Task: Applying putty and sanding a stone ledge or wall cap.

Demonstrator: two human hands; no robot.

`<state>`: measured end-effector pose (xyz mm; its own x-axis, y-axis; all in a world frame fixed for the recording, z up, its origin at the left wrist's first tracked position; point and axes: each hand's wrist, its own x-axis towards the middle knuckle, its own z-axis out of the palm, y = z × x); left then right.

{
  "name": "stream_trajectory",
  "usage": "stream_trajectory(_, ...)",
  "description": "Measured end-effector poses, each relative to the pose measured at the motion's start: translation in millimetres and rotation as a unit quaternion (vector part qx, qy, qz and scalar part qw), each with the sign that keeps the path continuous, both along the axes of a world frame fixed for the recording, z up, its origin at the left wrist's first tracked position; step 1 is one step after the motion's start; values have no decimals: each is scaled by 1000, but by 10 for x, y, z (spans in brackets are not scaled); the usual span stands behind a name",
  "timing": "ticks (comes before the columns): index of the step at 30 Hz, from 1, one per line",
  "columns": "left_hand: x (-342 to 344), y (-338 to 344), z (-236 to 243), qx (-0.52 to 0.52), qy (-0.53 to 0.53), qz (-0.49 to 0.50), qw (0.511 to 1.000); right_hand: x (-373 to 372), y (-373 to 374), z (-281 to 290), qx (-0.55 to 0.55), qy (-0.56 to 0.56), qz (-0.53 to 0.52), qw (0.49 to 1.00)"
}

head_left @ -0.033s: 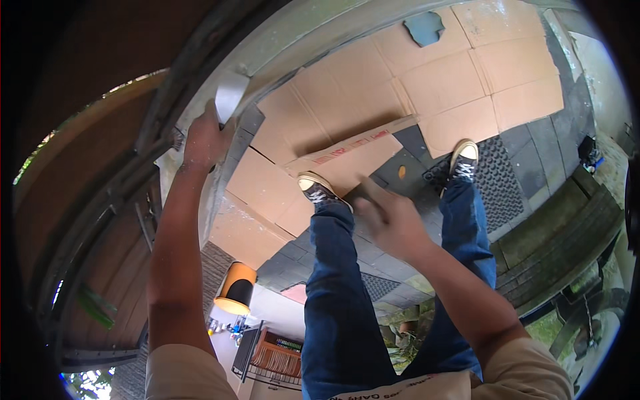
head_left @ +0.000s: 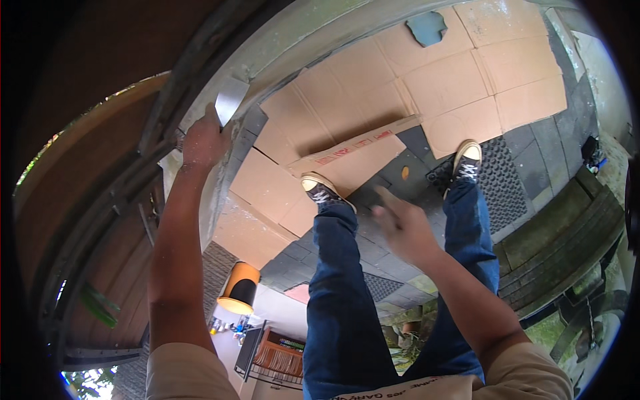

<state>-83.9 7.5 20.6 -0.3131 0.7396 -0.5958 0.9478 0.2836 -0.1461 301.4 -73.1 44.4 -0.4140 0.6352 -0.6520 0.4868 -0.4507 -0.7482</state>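
My left hand (head_left: 202, 141) is closed around a putty knife whose flat, shiny metal blade (head_left: 231, 97) sticks out past the fingers. Its handle is hidden in my grip. The blade lies against or just over the pale ledge (head_left: 261, 75) at the foot of the wall; whether it touches cannot be told. My right hand (head_left: 415, 231) hangs in the air between my legs, fingers loosely stretched and a little blurred, holding nothing. Below it are dark floor tiles and a folded cardboard flap (head_left: 353, 162) with red print, beside my left shoe (head_left: 325, 189).
Flattened cardboard sheets (head_left: 347, 90) cover much of the floor along the ledge. A blue-grey scrap (head_left: 427, 29) lies on them. A black studded mat (head_left: 500, 181) is by my right shoe. An orange and black bucket (head_left: 239, 288) stands lower left; a dark wooden frame (head_left: 120, 193) rises at left.
My right hand has shifted slightly to the right and down. The left hand with the putty knife stays almost where it was.
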Motion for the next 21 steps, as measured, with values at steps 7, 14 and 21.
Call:
stream_trajectory(7,-336,56,-467,25,210,-163,964,590,-751,-777,-112,-116,120,980)
stream_trajectory(14,-859,12,-533,67,320,-299,896,352,-707,-674,-74,-49,100,991)
stream_trajectory(21,-992,-310,-258,-78,285,-290,910,508,-455,-666,-121,-62,32,990)
